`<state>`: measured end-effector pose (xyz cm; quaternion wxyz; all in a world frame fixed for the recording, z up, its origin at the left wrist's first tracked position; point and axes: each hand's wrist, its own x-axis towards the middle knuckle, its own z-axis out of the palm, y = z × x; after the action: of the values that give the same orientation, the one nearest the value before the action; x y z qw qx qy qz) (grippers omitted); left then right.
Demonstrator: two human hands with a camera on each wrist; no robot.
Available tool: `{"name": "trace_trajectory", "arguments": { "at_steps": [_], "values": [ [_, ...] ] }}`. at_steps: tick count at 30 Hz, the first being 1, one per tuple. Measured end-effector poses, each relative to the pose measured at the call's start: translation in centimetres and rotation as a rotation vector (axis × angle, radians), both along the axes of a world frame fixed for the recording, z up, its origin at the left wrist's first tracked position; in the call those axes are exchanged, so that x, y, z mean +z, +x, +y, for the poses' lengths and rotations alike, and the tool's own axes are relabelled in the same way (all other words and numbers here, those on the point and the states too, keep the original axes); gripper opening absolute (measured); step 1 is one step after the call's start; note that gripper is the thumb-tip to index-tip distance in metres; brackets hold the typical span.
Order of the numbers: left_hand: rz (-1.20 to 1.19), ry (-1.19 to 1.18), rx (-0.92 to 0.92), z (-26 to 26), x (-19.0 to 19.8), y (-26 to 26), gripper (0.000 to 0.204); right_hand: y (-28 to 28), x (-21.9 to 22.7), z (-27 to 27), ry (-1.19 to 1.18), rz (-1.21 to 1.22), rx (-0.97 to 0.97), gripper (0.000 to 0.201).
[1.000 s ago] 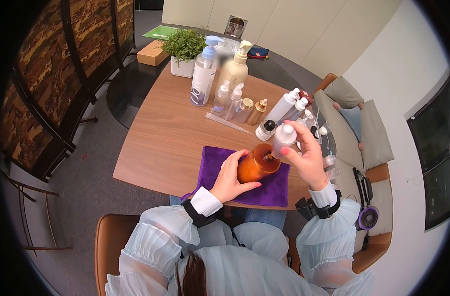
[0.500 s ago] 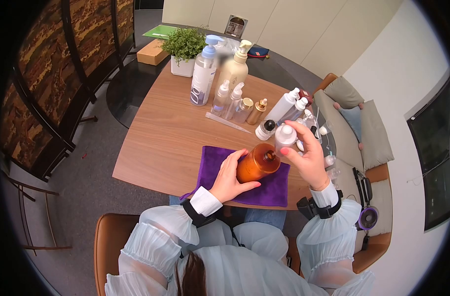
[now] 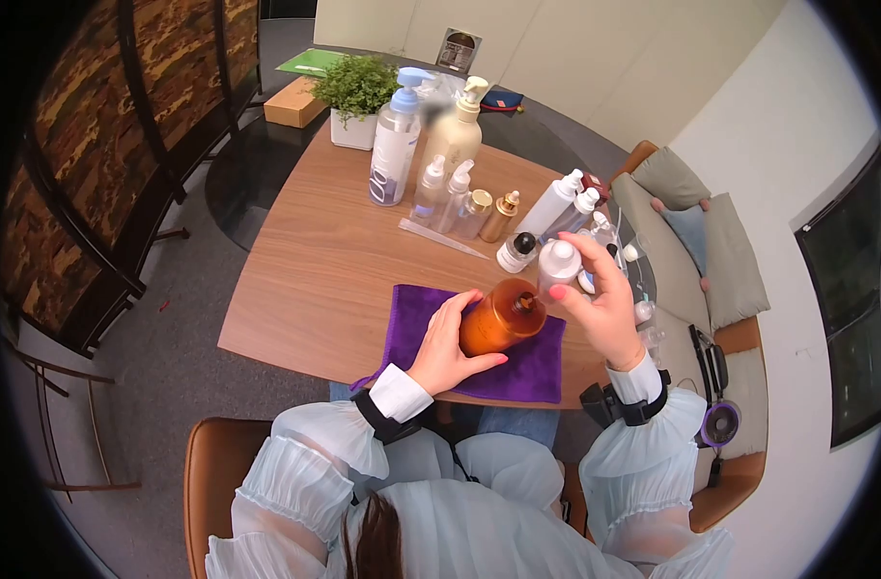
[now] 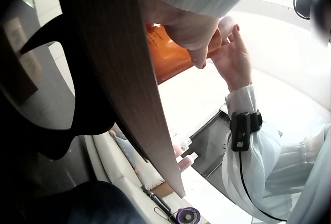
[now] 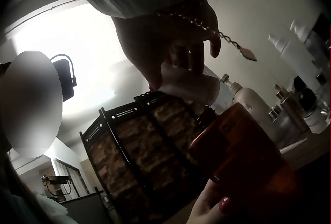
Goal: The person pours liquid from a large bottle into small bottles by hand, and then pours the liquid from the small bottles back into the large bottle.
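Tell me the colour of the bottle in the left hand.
Amber-orange; the bottle shows best in the head view.

In the head view, the orange bottle [image 3: 506, 321] is softly lit, but far from it lines are bent and corners blacked out. In the left wrist view, the wall [image 4: 289, 53] to its right is washed out white, and the table [image 4: 116, 79] to its left is darkened. In the right wrist view, it is dimmed, and glare is thrown from the ceiling [image 5: 72, 35] at its upper left.

Free passage over tabletop [image 3: 310, 280] left of purple cloth [image 3: 411, 314], pump bottles [image 3: 393, 154] blocking beyond, black-capped jar [image 3: 516, 254] near right fingers [image 3: 601, 261]
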<state>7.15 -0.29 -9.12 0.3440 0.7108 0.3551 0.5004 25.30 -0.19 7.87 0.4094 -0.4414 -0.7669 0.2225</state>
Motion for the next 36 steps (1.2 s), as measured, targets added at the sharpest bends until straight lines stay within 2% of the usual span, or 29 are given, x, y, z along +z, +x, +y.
{"name": "trace_trajectory", "arguments": {
  "at_steps": [2,5,9,14,18,20,23,27,29,30,32,33,35,36],
  "values": [
    [0.015,-0.009,-0.01,0.1,-0.1,-0.2,0.097,0.5,0.1,-0.1,0.004,0.027,-0.004,0.052],
    [-0.168,0.117,-0.019,0.5,-1.1,-0.4,0.087,1.5,0.1,-0.6,-0.013,0.119,-0.031,0.053],
    [-0.355,0.057,0.1,0.4,-0.4,-0.5,0.099,2.8,-0.5,-0.8,-0.028,0.191,-0.022,0.057],
    [-0.425,0.052,0.175,0.7,-0.6,-0.4,0.095,3.4,-1.5,-1.7,-0.073,-0.005,-0.097,0.056],
    [-0.494,0.064,0.219,0.8,-0.6,-0.4,0.093,3.4,-2.1,-1.9,-0.012,-0.128,-0.082,0.049],
    [-0.618,-0.008,0.268,0.8,-0.1,-1.0,0.09,3.4,-1.8,-2.0,-0.003,-0.173,-0.086,0.049],
    [-0.776,-0.076,0.366,1.4,0.7,-3.7,0.081,3.5,-1.6,-2.0,0.013,-0.233,-0.088,0.048],
    [-0.8,-0.088,0.493,3.6,2.0,-8.7,0.074,3.4,-1.5,-2.0,0.025,-0.267,-0.088,0.047],
    [-0.789,-0.197,0.568,5.3,1.7,-11.1,0.071,3.3,-1.5,-1.8,0.042,-0.284,-0.072,0.046],
    [-0.789,-0.192,0.569,6.0,1.5,-12.1,0.071,3.3,-1.5,-1.8,0.057,-0.305,-0.06,0.045],
    [-0.857,-0.375,0.57,7.3,0.6,-13.6,0.074,3.3,-1.5,-1.6,0.089,-0.339,-0.05,0.044],
    [-0.858,-0.372,0.57,8.0,-0.5,-14.4,0.074,3.2,-1.4,-1.5,0.119,-0.374,-0.042,0.044],
    [-1.075,-0.451,0.517,9.2,-2.4,-15.3,0.074,3.2,-1.3,-1.4,0.145,-0.412,-0.036,0.044],
    [-1.078,-0.451,0.518,9.2,-2.3,-15.3,0.074,3.2,-1.1,-1.4,0.17,-0.45,-0.03,0.043]
  ]
}}
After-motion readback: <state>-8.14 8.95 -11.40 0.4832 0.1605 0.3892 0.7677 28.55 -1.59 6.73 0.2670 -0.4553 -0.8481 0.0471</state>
